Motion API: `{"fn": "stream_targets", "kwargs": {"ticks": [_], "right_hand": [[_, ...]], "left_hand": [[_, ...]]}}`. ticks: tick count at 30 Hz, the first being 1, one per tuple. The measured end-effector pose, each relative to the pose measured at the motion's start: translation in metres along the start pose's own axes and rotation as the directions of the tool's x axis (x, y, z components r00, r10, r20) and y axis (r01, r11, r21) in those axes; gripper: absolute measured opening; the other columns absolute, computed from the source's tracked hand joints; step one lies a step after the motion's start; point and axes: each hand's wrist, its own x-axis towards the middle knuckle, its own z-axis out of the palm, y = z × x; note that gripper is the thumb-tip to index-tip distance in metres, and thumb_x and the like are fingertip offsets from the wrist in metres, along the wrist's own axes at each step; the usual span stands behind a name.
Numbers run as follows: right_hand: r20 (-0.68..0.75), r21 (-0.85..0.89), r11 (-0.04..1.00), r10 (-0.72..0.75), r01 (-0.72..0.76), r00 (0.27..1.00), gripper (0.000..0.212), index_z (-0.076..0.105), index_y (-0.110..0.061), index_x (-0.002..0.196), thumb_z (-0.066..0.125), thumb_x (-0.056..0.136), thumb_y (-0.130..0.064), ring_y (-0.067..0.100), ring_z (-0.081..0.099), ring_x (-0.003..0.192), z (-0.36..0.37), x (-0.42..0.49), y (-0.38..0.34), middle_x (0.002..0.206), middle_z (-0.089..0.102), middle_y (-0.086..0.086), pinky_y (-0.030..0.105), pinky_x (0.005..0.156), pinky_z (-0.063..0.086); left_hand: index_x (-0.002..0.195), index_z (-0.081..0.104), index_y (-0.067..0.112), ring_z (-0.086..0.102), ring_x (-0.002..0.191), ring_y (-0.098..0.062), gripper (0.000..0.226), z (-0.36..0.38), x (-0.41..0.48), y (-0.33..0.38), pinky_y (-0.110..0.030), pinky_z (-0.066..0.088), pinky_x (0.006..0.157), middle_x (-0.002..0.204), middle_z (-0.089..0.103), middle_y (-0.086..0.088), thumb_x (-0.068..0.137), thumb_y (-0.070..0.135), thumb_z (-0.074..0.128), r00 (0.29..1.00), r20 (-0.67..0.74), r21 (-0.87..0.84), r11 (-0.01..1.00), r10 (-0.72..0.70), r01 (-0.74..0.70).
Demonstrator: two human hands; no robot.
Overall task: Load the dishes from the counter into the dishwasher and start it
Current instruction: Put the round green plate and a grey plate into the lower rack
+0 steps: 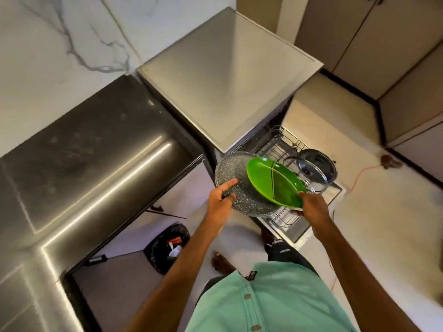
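My left hand point(221, 196) grips the near rim of a speckled grey plate point(236, 188), its forefinger lying straight on the plate's face. My right hand point(311, 204) pinches the edge of a green plate point(275, 183) with a dark stripe, which overlaps the grey plate's right side. Both plates hang above the pulled-out lower wire rack point(285, 218) of the open dishwasher point(227, 75). A pot with a glass lid point(316, 170) sits in the rack just behind the plates.
A dark steel counter point(96, 164) runs along the left. On the floor lie a black rubbish bag point(167, 248) under the counter and an orange cable point(359, 178) to the right. Beige cabinets point(383, 56) stand at the far right.
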Motion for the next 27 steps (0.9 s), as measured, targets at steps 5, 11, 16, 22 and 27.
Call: {"fn": "stream_targets", "kwargs": {"ticks": [5,11,16,22,27], "right_hand": [[0.054,0.030,0.992,0.122,-0.124,0.991,0.018,0.054,0.001,0.112,0.044,0.106,-0.012,0.029,0.071,0.065,-0.033,0.070,-0.007,0.101,0.069,0.030,0.030,0.049,0.056],[0.017,0.077,0.964,0.253,-0.254,0.967,0.023,0.055,0.011,0.097,0.040,0.104,-0.005,0.018,0.058,0.032,-0.040,0.199,0.001,0.075,0.063,0.034,0.021,0.031,0.043],[0.006,0.060,0.908,0.415,-0.415,0.910,0.027,0.057,0.015,0.080,0.035,0.094,0.007,0.011,0.046,0.023,-0.016,0.323,0.036,0.038,0.055,0.012,0.014,0.027,0.032],[0.162,0.106,0.821,0.542,-0.561,0.825,0.036,0.055,0.001,0.069,0.039,0.101,-0.001,0.003,0.042,0.023,0.041,0.425,0.070,0.038,0.056,0.007,0.010,0.026,0.026],[0.439,0.242,0.678,0.561,-0.694,0.701,0.044,0.053,-0.002,0.080,0.022,0.109,-0.012,0.000,0.041,0.026,0.073,0.484,0.082,0.042,0.055,0.001,0.008,0.029,0.023]], "left_hand": [[0.138,0.058,0.026,0.042,0.061,-0.020,0.057,0.068,0.037,0.025,-0.038,0.042,0.065,0.086,0.067,0.001,0.092,-0.006,0.049,0.995,0.009,0.105,0.990,-0.098,0.096],[0.144,0.049,0.027,0.059,0.109,-0.051,0.069,0.130,0.140,0.002,-0.058,0.050,0.092,0.130,0.064,-0.011,0.077,0.010,0.045,0.988,-0.125,0.280,0.953,-0.088,0.121],[0.153,0.037,0.016,0.048,0.134,-0.037,0.071,0.158,0.229,-0.029,-0.042,0.038,0.114,0.148,0.046,-0.012,0.084,0.000,0.046,0.952,-0.285,0.322,0.923,-0.117,0.210],[0.157,0.024,0.003,0.024,0.150,-0.027,0.072,0.176,0.288,-0.074,-0.001,0.008,0.112,0.162,0.025,-0.017,0.089,-0.014,0.044,0.958,-0.274,0.507,0.859,0.085,0.069],[0.159,0.018,0.008,0.022,0.151,-0.022,0.080,0.185,0.325,-0.101,-0.008,0.013,0.117,0.164,0.021,-0.016,0.087,-0.017,0.040,0.955,-0.159,0.626,0.774,0.250,-0.098]]}}
